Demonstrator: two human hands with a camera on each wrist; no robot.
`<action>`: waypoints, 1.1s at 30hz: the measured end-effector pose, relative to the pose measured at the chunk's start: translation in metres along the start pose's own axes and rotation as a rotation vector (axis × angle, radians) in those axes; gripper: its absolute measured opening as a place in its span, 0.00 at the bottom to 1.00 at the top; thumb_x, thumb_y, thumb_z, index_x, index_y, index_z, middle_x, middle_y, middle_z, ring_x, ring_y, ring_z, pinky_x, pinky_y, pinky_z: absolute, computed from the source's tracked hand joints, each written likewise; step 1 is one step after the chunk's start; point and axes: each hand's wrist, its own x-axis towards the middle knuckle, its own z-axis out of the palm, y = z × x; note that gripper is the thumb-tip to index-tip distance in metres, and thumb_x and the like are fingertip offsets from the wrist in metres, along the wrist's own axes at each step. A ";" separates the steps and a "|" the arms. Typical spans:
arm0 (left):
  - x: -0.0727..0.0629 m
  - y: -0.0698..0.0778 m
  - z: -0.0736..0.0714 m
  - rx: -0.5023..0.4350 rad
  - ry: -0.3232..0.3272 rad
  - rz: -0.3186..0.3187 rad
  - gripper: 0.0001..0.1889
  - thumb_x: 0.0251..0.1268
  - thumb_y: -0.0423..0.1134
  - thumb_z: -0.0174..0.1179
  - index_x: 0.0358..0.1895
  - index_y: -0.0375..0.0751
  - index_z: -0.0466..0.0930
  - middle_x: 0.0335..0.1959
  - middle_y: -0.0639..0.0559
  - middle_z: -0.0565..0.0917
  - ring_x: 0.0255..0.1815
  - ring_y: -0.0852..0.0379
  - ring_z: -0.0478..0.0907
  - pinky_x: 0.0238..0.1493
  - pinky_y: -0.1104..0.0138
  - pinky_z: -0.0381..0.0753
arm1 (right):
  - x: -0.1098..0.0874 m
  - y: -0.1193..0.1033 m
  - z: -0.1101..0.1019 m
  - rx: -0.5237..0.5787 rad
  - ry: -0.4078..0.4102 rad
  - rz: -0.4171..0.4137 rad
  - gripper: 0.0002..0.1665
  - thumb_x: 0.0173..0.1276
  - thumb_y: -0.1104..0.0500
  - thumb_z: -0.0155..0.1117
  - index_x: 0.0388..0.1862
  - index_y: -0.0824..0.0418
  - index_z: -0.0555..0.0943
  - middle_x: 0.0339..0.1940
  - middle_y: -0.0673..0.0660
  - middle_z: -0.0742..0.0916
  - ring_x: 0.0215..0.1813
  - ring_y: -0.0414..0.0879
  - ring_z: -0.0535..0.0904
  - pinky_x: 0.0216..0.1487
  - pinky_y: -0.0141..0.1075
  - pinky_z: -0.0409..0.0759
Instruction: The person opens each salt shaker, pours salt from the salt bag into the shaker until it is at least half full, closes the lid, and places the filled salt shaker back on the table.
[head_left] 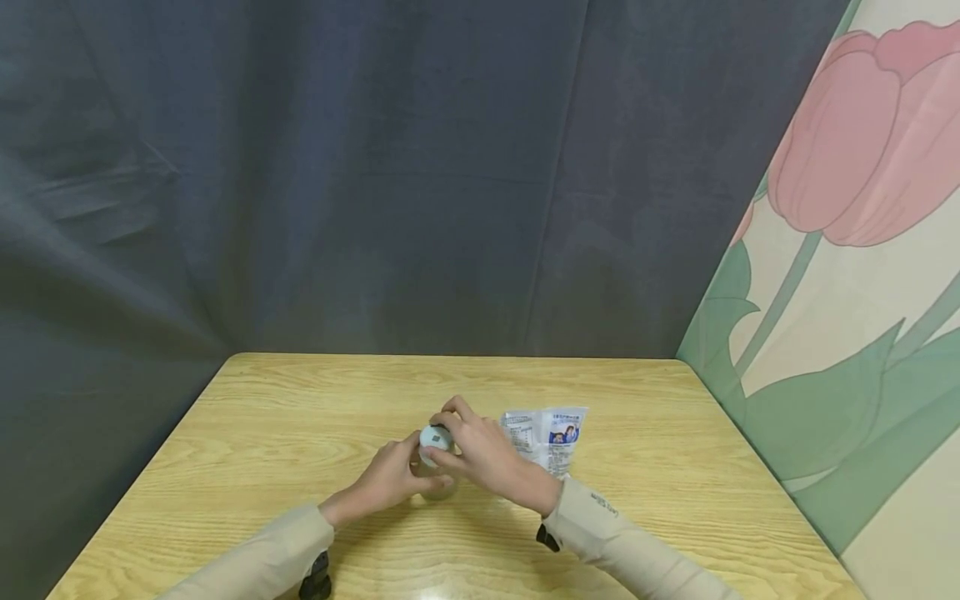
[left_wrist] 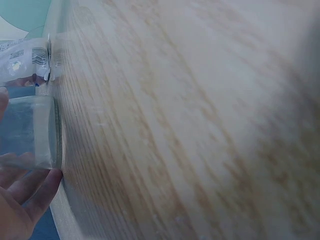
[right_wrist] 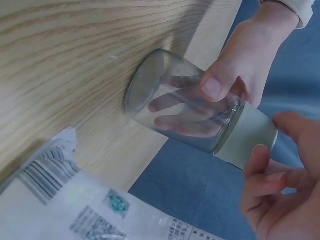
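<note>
A clear glass bottle [right_wrist: 172,107] with a pale green cap [right_wrist: 250,136] stands upright on the table. Through its wall, in the right wrist view, no contents show. My left hand [head_left: 386,477] grips the bottle's side, thumb in front and fingers behind the glass. From above, my right hand [head_left: 486,454] holds the cap between thumb and fingers. The left wrist view catches the bottle's lower part [left_wrist: 27,132] at its left edge, with fingers beneath it. Just right of the bottle, partly behind my right hand, is a white printed plastic packet [head_left: 564,437].
The wooden table [head_left: 262,442] spreads around both hands. A dark curtain [head_left: 390,183] hangs behind it, and a tulip-patterned panel [head_left: 832,333] borders the right side.
</note>
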 end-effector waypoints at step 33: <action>0.000 0.002 0.001 0.031 0.014 -0.006 0.35 0.60 0.56 0.69 0.62 0.35 0.72 0.20 0.61 0.74 0.16 0.68 0.65 0.16 0.74 0.67 | 0.002 -0.002 0.000 -0.035 0.007 0.030 0.22 0.68 0.50 0.69 0.51 0.64 0.81 0.46 0.57 0.79 0.22 0.35 0.69 0.19 0.22 0.69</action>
